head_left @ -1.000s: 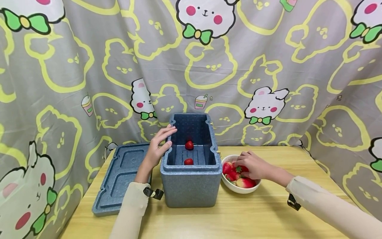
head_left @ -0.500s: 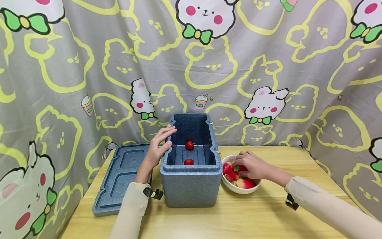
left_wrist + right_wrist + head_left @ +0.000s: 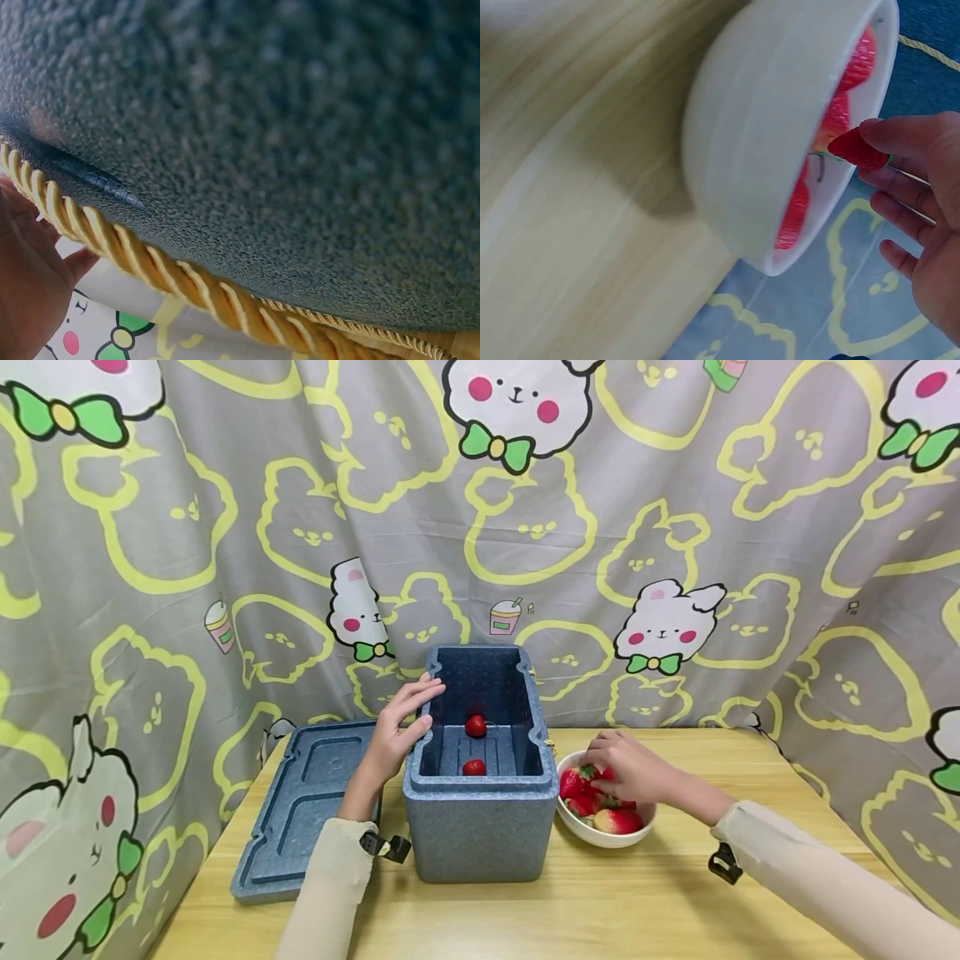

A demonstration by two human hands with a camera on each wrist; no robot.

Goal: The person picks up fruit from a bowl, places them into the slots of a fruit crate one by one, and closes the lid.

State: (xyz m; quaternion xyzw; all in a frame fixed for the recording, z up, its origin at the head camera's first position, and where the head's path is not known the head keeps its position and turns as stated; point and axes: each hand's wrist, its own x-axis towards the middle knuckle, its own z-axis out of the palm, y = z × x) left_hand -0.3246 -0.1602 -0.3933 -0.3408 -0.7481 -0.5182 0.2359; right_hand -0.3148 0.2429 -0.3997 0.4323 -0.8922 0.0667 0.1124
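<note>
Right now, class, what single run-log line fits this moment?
left hand: resting on blue-grey box | right hand: pinching strawberry at white bowl | box: open, two red fruits inside | lid: on table

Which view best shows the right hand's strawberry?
The right wrist view: the strawberry, pinched by the right hand, shows up close. The head view leaves it hard to pick out; the left wrist view lacks it.

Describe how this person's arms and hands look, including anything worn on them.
The left sleeve and right sleeve are long, plain and cream-coloured, reaching about the wrists. A small black fitting shows near each cuff, the left one and the right one. Both hands are bare, without gloves.
</note>
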